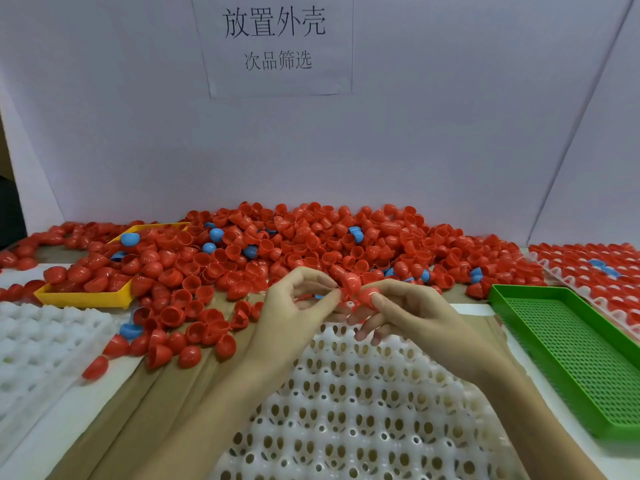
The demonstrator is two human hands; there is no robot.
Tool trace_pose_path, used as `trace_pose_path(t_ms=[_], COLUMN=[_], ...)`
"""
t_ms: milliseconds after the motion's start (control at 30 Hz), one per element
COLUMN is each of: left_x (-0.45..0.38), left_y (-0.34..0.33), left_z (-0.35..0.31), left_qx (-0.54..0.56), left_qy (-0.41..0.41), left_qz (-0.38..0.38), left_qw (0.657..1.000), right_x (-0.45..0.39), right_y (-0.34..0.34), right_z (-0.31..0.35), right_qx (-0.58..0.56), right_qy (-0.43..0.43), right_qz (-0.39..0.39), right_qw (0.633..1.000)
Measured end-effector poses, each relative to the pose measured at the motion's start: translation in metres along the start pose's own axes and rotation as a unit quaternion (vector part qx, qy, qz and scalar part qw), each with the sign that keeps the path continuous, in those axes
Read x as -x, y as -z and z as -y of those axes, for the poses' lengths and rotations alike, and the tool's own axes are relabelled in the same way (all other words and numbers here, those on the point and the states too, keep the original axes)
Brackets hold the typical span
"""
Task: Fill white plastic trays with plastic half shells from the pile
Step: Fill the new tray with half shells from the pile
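So the pile (311, 244) of red half shells sits across the back of the bench (166, 386), with a few blue ones mixed in, and it spills forward around a yellow tray (83, 299) on the left. The empty white tray (363, 410) is right in front of the person, none of its pockets filled as far as I can see. Another white tray (38, 348) sits off to the left, also empty, and a filled one (588, 268) is at the far right behind a green mesh tray (568, 355).

Both hands are up over the far edge of the front tray. The left hand (298, 306) has thumb and forefinger pressed together on the rim of a red shell (351, 282), and the right hand (408, 310) pinches a second red shell (367, 295) with its thumb over the dome. The two shells touch; whether they're stuck together or just being sorted, I can't tell.

Handling-wise, these look like thin moulded plastic, so I'd guess really light, fairly stiff, and glossy enough to squirt out of a loose pinch. Nested ones probably cling a bit. Best hold looks like the open rim, thumb inside and finger outside, or a light pinch across the dome. Not fragile exactly, but squeeze the rim hard and it would likely flex oval.
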State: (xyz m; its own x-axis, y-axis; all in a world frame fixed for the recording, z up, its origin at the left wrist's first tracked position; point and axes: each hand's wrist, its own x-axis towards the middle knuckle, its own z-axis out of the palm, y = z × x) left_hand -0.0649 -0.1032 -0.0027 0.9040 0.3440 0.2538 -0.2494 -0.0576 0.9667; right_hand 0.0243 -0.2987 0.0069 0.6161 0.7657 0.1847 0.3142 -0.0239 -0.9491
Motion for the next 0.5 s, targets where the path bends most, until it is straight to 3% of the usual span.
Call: trace_pose_path(t_ms=[100, 200, 367, 433, 500], left_x=[0.000, 0.003, 0.005, 0.005, 0.004], left_y=[0.003, -0.002, -0.008, -0.006, -0.003], left_z=[0.001, 0.002, 0.006, 0.009, 0.011], left_qx=[-0.208, -0.179, -0.094, -0.104, -0.162], left_qy=[-0.122, -0.098, -0.091, -0.092, -0.115], left_qz=[0.039, 0.085, 0.042, 0.013, -0.023], left_qw=[0.970, 0.975, 0.991, 0.990, 0.980], right_x=[0.001, 0.003, 0.004, 0.003, 0.002], right_y=[0.003, 0.004, 0.002, -0.002, -0.007], right_z=[0.000, -0.003, 0.001, 0.001, 0.001], right_qx=[-0.052, -0.118, -0.097, -0.030, 0.045], right_qy=[-0.038, -0.057, -0.081, -0.075, -0.029], right_qz=[0.016, 0.063, 0.096, 0.049, -0.061], right_qw=[0.998, 0.989, 0.987, 0.996, 0.997])
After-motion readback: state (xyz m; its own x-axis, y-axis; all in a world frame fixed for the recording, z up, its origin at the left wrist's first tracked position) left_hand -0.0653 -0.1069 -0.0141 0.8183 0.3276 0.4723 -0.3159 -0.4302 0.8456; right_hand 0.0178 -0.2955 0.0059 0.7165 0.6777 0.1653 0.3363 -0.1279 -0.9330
